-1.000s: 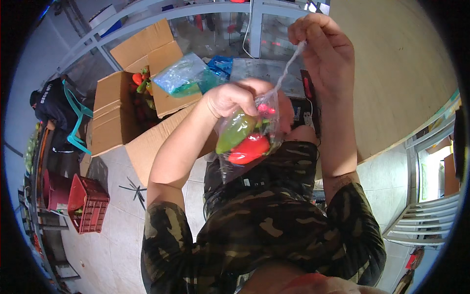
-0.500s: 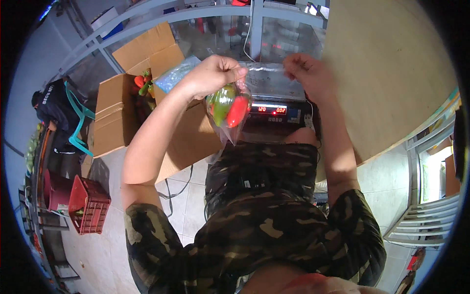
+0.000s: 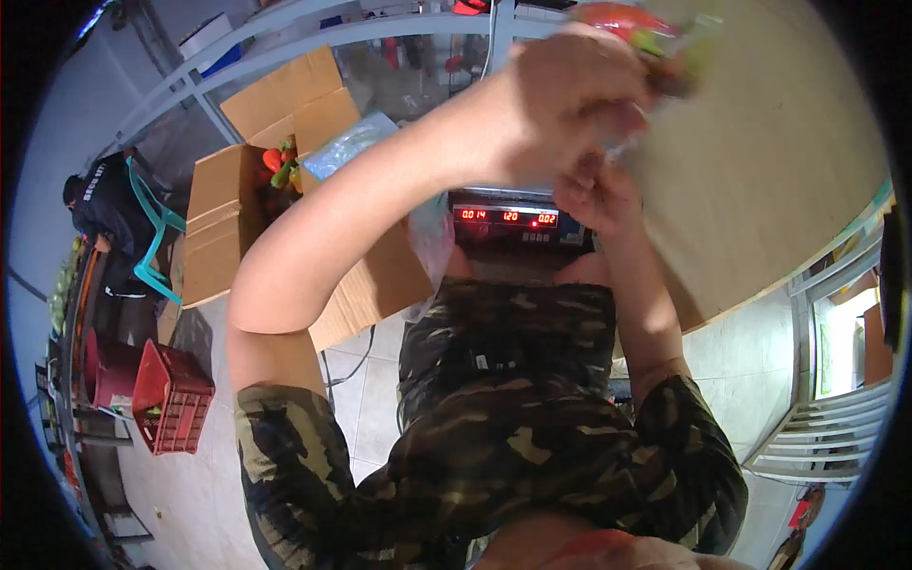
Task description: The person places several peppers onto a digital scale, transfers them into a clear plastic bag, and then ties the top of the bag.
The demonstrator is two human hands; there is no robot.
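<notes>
A clear plastic bag of peppers (image 3: 655, 47), red and green, is swung up over the far right, smeared by motion. My left hand (image 3: 570, 100) reaches across to the right and is closed around the bag near its neck; its fingers are partly blurred. Just below it, my right hand (image 3: 600, 195) pinches the clear twisted end of the bag. Beneath both hands is a digital scale (image 3: 508, 223) with a lit red display; my left forearm and hand cover much of its pan.
To the left stands an open cardboard box (image 3: 218, 223) with peppers (image 3: 280, 166) inside, a bluish plastic bag (image 3: 351, 144) on its flap. A wooden board (image 3: 760, 171) fills the right. Farther left are a red crate (image 3: 176, 399), a teal chair (image 3: 152, 228) and a person in dark clothes (image 3: 109, 204).
My left hand has swung from left of the scale across to the right, carrying the bag of peppers up and over. My right hand has come slightly lower, and the two hands are now close together.
</notes>
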